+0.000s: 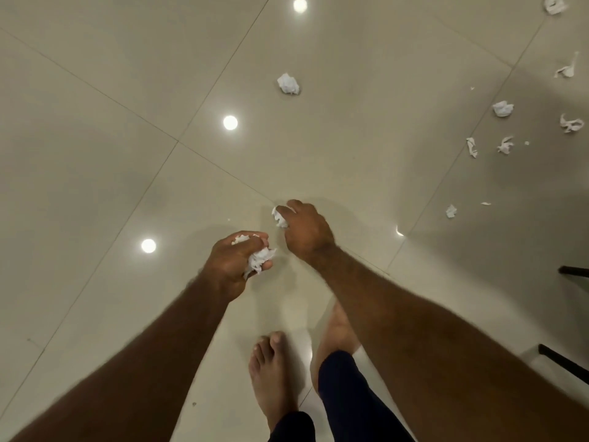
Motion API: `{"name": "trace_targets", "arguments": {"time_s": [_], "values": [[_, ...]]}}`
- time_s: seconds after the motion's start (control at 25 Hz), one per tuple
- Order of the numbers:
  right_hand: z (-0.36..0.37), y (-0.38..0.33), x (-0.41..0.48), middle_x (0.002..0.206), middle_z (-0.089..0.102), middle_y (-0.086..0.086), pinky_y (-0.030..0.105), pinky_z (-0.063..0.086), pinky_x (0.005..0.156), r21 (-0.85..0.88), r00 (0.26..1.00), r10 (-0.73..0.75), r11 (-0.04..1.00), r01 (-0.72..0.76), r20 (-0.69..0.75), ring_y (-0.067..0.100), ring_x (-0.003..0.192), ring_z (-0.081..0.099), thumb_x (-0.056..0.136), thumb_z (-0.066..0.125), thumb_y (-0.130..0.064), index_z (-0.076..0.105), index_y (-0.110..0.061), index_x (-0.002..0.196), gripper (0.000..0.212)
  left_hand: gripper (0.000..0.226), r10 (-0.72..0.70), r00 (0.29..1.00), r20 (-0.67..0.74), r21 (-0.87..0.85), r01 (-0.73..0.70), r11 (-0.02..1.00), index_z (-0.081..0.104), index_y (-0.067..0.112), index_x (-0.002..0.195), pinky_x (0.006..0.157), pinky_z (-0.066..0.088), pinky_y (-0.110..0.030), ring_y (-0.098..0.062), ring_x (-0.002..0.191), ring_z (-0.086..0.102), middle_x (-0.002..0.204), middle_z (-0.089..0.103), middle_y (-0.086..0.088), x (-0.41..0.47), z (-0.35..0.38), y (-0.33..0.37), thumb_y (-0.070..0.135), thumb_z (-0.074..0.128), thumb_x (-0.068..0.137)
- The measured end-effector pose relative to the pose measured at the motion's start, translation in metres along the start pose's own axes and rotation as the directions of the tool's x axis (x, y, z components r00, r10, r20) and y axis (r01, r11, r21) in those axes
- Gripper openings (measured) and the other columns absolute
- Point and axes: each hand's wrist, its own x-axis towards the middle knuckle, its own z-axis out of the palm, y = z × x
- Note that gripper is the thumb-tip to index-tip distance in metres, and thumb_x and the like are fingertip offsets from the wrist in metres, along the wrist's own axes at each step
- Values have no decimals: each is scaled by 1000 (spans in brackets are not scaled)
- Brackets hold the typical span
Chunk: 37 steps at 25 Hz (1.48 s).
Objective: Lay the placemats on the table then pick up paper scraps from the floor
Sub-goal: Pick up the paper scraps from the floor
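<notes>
Low over the pale tiled floor [95,161], the right hand [307,229] curls its fingers round 1 crumpled paper scrap [280,217] and pinches it at the fingertips. Whether that piece has left the tile cannot be told. Just to the left of that hand and a little nearer the body, the left hand [234,266] is clenched on a wad of paper [259,260] that bulges out between thumb and fingers.

Well ahead of the right hand lies 1 crumpled ball [288,83]. Off to its right sits the nearest loose scrap [451,211], with a tiny fleck [486,203] just beyond it. Farther out the same way is a scatter of twisted pieces [505,145].

The pickup looks partly done, with most of the litter left on the right side.

The likeliest slip is at the left hand. Its wad is poorly enclosed, so pushing another piece in, or loosening the fist to take it, could shed paper back onto the floor. The fleck is small and white on glossy tile full of lamp reflections [230,122], so it could easily be overlooked. The scatter lies toward the dark furniture legs [564,362]. Reaching that way while bent over on bare feet [271,371] risks a knock or a slide on the polished surface.
</notes>
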Motion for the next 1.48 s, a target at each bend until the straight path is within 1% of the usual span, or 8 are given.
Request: {"name": "trace_targets", "arguments": {"time_s": [0.12, 0.24, 0.48, 0.6, 0.72, 0.92, 1.24, 1.48], "values": [[27, 3, 23, 154, 35, 7, 44, 44, 90, -304, 988, -128, 941, 150, 92, 33, 134, 38, 81, 60, -10, 49, -27, 138, 60, 12, 3, 1000, -9, 8, -3, 1000, 74, 0, 95, 57, 60, -33, -28, 76, 71, 90, 69, -16, 15, -11, -6, -6, 67, 88], [31, 2, 23, 147, 42, 10, 42, 47, 81, -379, 972, -214, 895, 236, 101, 35, 126, 43, 82, 54, -6, 59, -19, 121, 41, 13, -8, 1000, -11, -27, 7, 1000, 73, 1, 94, 56, 60, -33, -29, 75, 70, 90, 68, -17, 19, -14, -13, -7, 64, 89], [15, 11, 16, 134, 48, 10, 40, 51, 81, -289, 944, -197, 918, 273, 265, 31, 118, 46, 92, 53, -4, 61, -9, 116, 26, 12, -38, 999, 4, -46, 38, 998, 72, 1, 95, 57, 60, -34, -29, 76, 71, 91, 69, -18, 19, 7, -6, -6, 64, 90], [-8, 21, 15, 128, 49, 11, 40, 50, 78, -251, 932, -167, 934, 254, 322, 32, 110, 52, 89, 49, 2, 61, -8, 113, 28, 12, -29, 1000, 3, -56, 29, 998, 73, 0, 93, 57, 60, -34, -28, 72, 71, 88, 70, -17, 16, 27, 12, -8, 65, 88], [-33, 28, 5, 121, 50, 12, 41, 53, 77, -171, 941, -138, 965, 197, 309, 34, 99, 56, 83, 49, 5, 61, -9, 112, 34, 12, -20, 1000, 20, -50, 21, 999, 73, -2, 94, 56, 59, -34, -29, 71, 70, 87, 68, -19, 6, 46, 33, -9, 65, 88], [-84, 35, -8, 116, 48, 9, 45, 54, 81, -116, 929, -90, 983, 140, 360, 32, 98, 55, 82, 46, 3, 59, -14, 120, 43, 12, 3, 1000, 12, -35, -3, 999, 73, -4, 100, 57, 59, -34, -29, 74, 71, 92, 70, -19, -12, 78, 82, -6, 67, 89], [-162, 40, 56, 127, 44, 11, 43, 53, 85, -185, 965, 22, 982, 28, 262, 33, 105, 54, 81, 48, 2, 53, -15, 129, 51, 14, 29, 1000, 3, -38, -29, 999, 73, -3, 98, 56, 58, -32, -27, 72, 70, 88, 69, -16, -18, 102, 146, -7, 65, 87], [-180, 18, 169, 155, 25, 9, 44, 53, 88, -194, 993, -7, 981, 30, 119, 33, 106, 56, 86, 47, 4, 35, -27, 149, 72, 10, 34, 999, 5, -3, -34, 999, 73, -1, 91, 55, 58, -32, -30, 72, 69, 87, 68, -19, 37, 102, 178, -6, 65, 88]]}}
